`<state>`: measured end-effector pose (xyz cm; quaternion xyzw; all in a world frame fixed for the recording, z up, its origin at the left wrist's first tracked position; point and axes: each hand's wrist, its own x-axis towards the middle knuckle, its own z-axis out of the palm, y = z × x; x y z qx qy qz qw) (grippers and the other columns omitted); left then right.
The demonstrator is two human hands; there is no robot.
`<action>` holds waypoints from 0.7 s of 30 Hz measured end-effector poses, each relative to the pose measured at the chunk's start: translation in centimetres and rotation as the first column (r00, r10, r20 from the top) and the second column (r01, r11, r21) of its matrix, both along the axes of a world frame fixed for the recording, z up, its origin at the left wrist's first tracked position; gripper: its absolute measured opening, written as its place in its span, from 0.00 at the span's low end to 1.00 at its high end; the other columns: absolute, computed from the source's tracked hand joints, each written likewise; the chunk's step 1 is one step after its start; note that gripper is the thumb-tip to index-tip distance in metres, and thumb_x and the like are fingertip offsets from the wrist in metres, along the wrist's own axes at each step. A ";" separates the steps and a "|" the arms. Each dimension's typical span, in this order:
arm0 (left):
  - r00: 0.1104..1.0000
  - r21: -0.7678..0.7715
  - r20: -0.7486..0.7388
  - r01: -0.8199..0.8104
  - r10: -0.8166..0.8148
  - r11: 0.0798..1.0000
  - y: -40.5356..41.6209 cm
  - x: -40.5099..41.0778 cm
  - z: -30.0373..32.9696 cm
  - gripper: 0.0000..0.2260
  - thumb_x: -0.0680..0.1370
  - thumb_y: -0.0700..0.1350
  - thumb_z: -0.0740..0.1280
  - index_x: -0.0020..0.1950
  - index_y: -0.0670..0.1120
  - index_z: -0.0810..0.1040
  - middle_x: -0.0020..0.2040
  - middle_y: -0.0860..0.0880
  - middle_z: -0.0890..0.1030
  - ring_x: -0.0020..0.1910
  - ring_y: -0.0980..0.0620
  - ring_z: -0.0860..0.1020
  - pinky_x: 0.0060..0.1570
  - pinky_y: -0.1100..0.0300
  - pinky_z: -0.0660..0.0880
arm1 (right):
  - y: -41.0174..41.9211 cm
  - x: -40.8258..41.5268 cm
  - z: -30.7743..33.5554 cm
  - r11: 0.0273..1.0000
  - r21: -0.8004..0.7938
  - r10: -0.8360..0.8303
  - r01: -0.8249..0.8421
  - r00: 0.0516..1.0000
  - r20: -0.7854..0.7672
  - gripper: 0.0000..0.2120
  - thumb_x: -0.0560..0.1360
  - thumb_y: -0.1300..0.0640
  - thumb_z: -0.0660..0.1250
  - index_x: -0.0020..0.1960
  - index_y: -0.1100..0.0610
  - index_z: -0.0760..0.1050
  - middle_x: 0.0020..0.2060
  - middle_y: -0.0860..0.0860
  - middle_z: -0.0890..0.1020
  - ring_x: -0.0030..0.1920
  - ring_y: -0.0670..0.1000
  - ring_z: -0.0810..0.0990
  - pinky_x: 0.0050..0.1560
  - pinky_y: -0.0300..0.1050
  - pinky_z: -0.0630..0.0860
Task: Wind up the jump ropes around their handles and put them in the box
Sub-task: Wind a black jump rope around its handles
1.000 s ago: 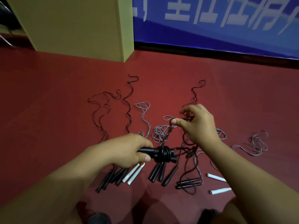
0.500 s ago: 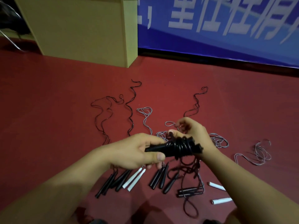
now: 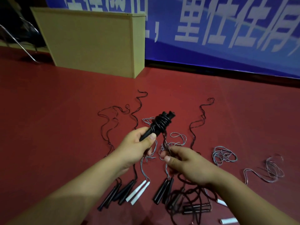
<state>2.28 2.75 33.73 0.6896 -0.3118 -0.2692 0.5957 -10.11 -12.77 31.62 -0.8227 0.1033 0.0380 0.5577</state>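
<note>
The black handles [image 3: 159, 125], a pair bound together by coils of black rope, tilt up and away above the red floor [image 3: 56, 111], their far ends pointing toward the box [image 3: 90, 41]; a loose tail of rope [image 3: 165, 140] drops from the coils toward the nearer side. The left hand [image 3: 134, 146] grips the near end of the handles, fingers curled round them, thumb on top; the right hand [image 3: 186, 161] sits lower and nearer, thumb and fingers pinching the tail of rope. Under both hands lie unwound ropes: black handle pairs [image 3: 116, 194], a white handle pair [image 3: 138, 191], grey cords [image 3: 224, 155] and black cords [image 3: 112, 120] trailing away; bare floor stretches wide to the left and between the cords and the box; the box stands well apart at upper left, against a blue banner [image 3: 227, 30].
</note>
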 end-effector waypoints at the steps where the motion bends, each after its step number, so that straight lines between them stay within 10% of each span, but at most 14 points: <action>1: 0.997 -0.039 -0.083 -0.001 -0.003 0.999 0.0 -0.1 0.1 0.08 0.83 0.42 0.61 0.44 0.46 0.74 0.28 0.54 0.69 0.28 0.56 0.70 0.33 0.65 0.68 | 0.2 0.0 -0.1 0.997 0.076 0.004 -0.002 1.000 -0.025 0.08 0.80 0.54 0.63 0.57 0.57 0.75 0.32 0.47 0.76 0.33 0.46 0.75 0.37 0.42 0.73; 5: 0.923 -0.210 -0.378 -0.010 -0.071 0.978 -0.2 -0.3 0.6 0.08 0.79 0.46 0.62 0.53 0.44 0.77 0.31 0.53 0.69 0.27 0.57 0.70 0.31 0.66 0.69 | 0.7 0.0 0.1 0.983 0.185 0.010 0.011 0.994 -0.108 0.09 0.81 0.59 0.62 0.60 0.61 0.68 0.31 0.51 0.76 0.28 0.45 0.74 0.27 0.34 0.67; 11: 0.899 -0.252 -0.437 -0.130 0.008 0.959 -0.3 0.4 0.5 0.13 0.80 0.46 0.62 0.62 0.44 0.78 0.53 0.45 0.71 0.28 0.57 0.70 0.31 0.64 0.68 | -0.5 0.2 0.0 0.945 0.265 -0.187 0.194 0.981 -0.051 0.10 0.78 0.54 0.69 0.44 0.57 0.70 0.30 0.54 0.78 0.33 0.54 0.74 0.32 0.42 0.65; 17: 0.970 -0.084 -0.220 -0.122 0.101 0.989 -0.2 0.3 -0.1 0.07 0.83 0.43 0.60 0.53 0.45 0.78 0.31 0.55 0.68 0.29 0.56 0.70 0.34 0.67 0.71 | -0.9 0.2 -0.1 0.962 -0.214 -0.184 0.170 0.982 -0.043 0.16 0.81 0.54 0.61 0.36 0.57 0.71 0.26 0.46 0.71 0.27 0.46 0.66 0.31 0.41 0.65; 21: 0.995 0.004 -0.041 -0.086 0.086 0.996 -0.3 0.1 -0.1 0.07 0.83 0.43 0.61 0.47 0.48 0.76 0.30 0.58 0.68 0.30 0.55 0.71 0.37 0.67 0.70 | -0.7 0.5 -0.2 0.879 -0.405 -0.269 0.252 0.963 0.015 0.15 0.82 0.49 0.55 0.47 0.57 0.75 0.41 0.51 0.82 0.44 0.52 0.79 0.49 0.47 0.73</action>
